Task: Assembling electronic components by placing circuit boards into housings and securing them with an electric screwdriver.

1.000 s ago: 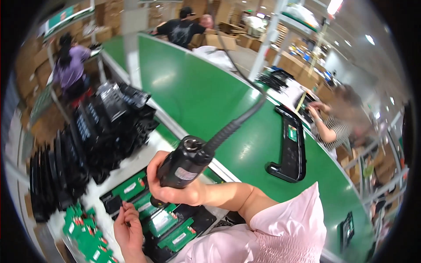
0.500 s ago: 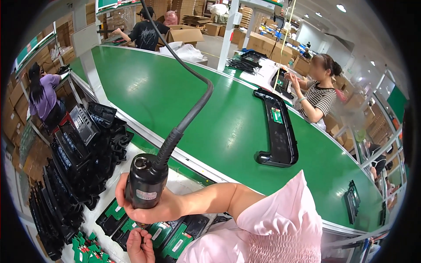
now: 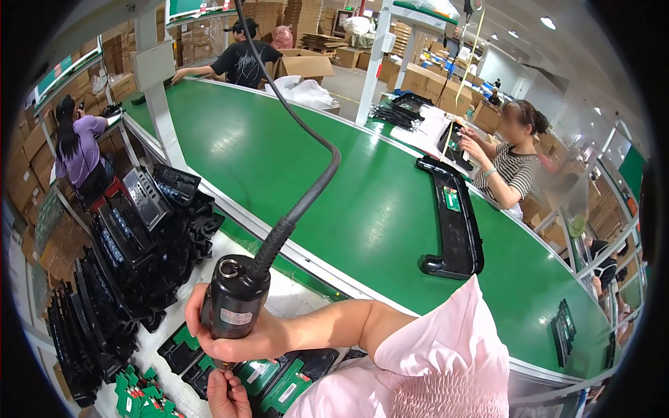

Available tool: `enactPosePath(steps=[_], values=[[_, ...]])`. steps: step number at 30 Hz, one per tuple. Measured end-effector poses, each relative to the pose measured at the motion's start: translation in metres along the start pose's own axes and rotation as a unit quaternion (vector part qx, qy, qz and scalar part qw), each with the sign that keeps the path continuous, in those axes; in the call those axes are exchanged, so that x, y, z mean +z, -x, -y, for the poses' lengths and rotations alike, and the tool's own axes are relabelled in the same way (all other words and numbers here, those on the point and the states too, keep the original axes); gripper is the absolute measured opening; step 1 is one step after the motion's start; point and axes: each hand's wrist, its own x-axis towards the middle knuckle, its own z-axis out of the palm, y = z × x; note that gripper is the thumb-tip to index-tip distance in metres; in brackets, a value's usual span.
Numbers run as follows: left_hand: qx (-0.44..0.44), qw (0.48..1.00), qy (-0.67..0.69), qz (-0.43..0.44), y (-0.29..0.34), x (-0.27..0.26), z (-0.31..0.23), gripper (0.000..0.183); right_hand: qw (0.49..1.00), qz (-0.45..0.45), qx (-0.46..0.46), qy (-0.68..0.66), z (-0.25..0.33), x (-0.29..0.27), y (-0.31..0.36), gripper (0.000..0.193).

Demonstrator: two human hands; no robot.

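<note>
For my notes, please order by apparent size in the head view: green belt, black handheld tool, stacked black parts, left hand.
1. Green belt
2. Stacked black parts
3. Black handheld tool
4. Left hand

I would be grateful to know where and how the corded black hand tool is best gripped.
Probably around the cylindrical body of the corded black hand tool, from its right, where the right hand wraps it: it stands roughly upright, and its cable leaves the top.

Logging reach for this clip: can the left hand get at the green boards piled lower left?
Probably yes: the green boards sit just left of the left hand, with only white tabletop between.
</note>
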Motion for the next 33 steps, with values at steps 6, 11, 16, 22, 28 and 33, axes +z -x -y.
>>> enactPosePath(steps=[6, 11, 16, 22, 28, 33], values=[[-0.014, 0.993, 0.078, -0.089, -0.009, 0.008, 0.004, 0.014, 0.999, -0.009, -0.019, -0.030, -0.004, -0.002, 0.003, 0.029], [-0.091, 0.974, 0.205, 0.029, -0.015, -0.012, 0.003, 0.020, 0.999, -0.008, -0.027, -0.033, -0.002, 0.001, 0.004, 0.028], [-0.084, 0.981, 0.172, 0.030, -0.013, -0.013, 0.006, 0.021, 0.998, -0.013, -0.034, -0.043, 0.000, 0.003, 0.010, 0.029], [-0.093, 0.966, 0.208, 0.118, -0.006, -0.016, 0.008, 0.021, 0.998, -0.026, -0.040, -0.044, 0.000, 0.006, 0.011, 0.029], [0.097, 0.992, 0.029, -0.074, -0.011, -0.013, 0.032, 0.007, 1.000, -0.006, 0.006, 0.019, 0.026, 0.003, 0.026, 0.028], [0.021, 0.995, 0.095, 0.006, -0.002, 0.008, 0.031, 0.012, 0.989, 0.110, -0.099, 0.015, 0.008, -0.007, 0.018, 0.034]])
